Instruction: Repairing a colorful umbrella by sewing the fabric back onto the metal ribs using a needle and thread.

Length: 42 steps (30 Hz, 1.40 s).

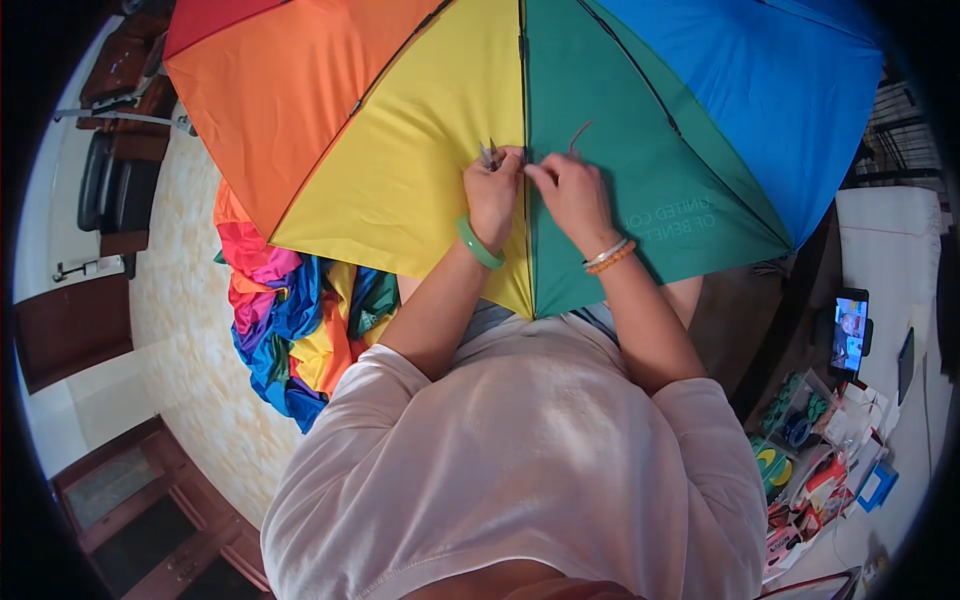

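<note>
An open umbrella with orange, yellow, green and blue panels point(390, 180) spreads over my lap, its inner side with dark ribs point(522, 80) facing me. My left hand point(491, 200) is closed around small metal snips point(488, 153), whose pointed blades stick up past the fingers. Its thumb and forefinger pinch at the rib between the yellow and green panels. Just right of that rib, my right hand point(575, 195) is closed in a pinch; what its fingertips hold is too small to make out. A thin reddish strand point(579, 133) rises by its knuckles.
A heap of multicoloured cloth point(300, 320) lies on the floor at the left. To the right is a white table point(885, 230) with a lit phone point(850, 335) and clear boxes of small supplies point(800, 410). Dark chairs point(120, 190) stand at the far left.
</note>
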Each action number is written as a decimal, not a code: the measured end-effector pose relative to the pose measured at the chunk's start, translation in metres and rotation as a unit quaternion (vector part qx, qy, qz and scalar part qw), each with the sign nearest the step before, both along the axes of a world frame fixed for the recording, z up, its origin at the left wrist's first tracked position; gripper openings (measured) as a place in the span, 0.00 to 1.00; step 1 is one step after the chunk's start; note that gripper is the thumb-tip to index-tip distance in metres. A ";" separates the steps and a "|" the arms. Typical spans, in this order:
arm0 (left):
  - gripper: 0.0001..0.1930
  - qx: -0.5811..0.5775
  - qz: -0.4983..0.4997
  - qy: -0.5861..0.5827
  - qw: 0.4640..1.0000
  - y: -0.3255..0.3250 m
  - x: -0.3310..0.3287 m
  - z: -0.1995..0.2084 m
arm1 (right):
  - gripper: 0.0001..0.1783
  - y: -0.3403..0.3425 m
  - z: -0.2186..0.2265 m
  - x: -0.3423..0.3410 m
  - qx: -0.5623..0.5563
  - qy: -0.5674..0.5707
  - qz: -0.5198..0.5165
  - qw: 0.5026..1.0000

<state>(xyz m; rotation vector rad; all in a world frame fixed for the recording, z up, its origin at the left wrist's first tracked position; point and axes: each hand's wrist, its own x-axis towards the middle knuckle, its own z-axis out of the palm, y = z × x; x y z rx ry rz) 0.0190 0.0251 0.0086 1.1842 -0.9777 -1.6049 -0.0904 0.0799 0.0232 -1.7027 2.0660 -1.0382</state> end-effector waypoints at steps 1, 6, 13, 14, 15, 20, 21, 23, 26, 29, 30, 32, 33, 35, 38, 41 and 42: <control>0.06 -0.001 0.000 0.002 1.000 0.001 -0.002 0.003 | 0.03 0.001 -0.001 -0.001 -0.001 0.002 0.000 1.000; 0.07 -0.021 0.014 -0.071 0.997 0.005 -0.005 0.015 | 0.09 -0.001 -0.018 -0.002 0.175 -0.427 0.046 0.886; 0.07 0.028 -0.001 0.014 1.000 0.000 0.007 0.011 | 0.10 0.003 -0.011 -0.002 0.174 -0.440 0.055 0.879; 0.07 0.033 -0.003 0.015 0.999 0.000 0.007 0.010 | 0.10 0.003 -0.010 -0.002 0.173 -0.435 0.057 0.882; 0.07 0.037 -0.005 0.016 0.999 -0.001 0.008 0.009 | 0.10 0.003 -0.009 -0.002 0.172 -0.431 0.058 0.884; 0.07 0.067 -0.017 0.036 0.997 -0.003 0.010 0.012 | 0.09 0.004 -0.009 -0.003 0.172 -0.444 0.065 0.877; 0.07 0.067 -0.016 0.036 0.997 -0.004 0.011 0.012 | 0.09 0.004 -0.009 -0.003 0.172 -0.444 0.065 0.877; 0.07 0.076 -0.024 0.038 0.996 -0.006 0.012 0.009 | 0.09 0.004 -0.009 -0.002 0.172 -0.442 0.063 0.878; 0.06 0.086 -0.030 0.041 0.995 -0.006 0.013 0.008 | 0.09 0.004 -0.008 -0.001 0.173 -0.439 0.063 0.880; 0.06 0.089 -0.025 0.064 0.994 -0.006 0.013 0.011 | 0.09 0.004 -0.006 -0.001 0.175 -0.443 0.064 0.877; 0.06 0.090 -0.023 0.072 0.993 -0.005 0.013 0.012 | 0.09 0.004 -0.006 -0.001 0.175 -0.445 0.064 0.876; 0.06 0.089 -0.022 0.071 0.993 -0.005 0.013 0.011 | 0.09 0.005 -0.005 -0.001 0.177 -0.446 0.063 0.875; 0.06 0.088 -0.022 0.070 0.993 -0.005 0.014 0.011 | 0.08 0.005 -0.004 -0.001 0.178 -0.447 0.061 0.874; 0.05 0.085 -0.022 0.067 0.994 -0.004 0.014 0.011 | 0.07 0.005 -0.004 0.000 0.182 -0.450 0.058 0.873; 0.05 0.085 -0.023 0.062 0.994 -0.004 0.013 0.011 | 0.07 0.005 -0.005 0.000 0.180 -0.447 0.056 0.874; 0.05 0.086 -0.025 0.056 0.994 -0.005 0.012 0.012 | 0.07 0.005 -0.008 0.000 0.178 -0.445 0.054 0.876; 0.05 0.091 -0.042 0.045 0.994 -0.006 0.012 0.013 | 0.07 0.005 -0.009 0.000 0.173 -0.447 0.053 0.876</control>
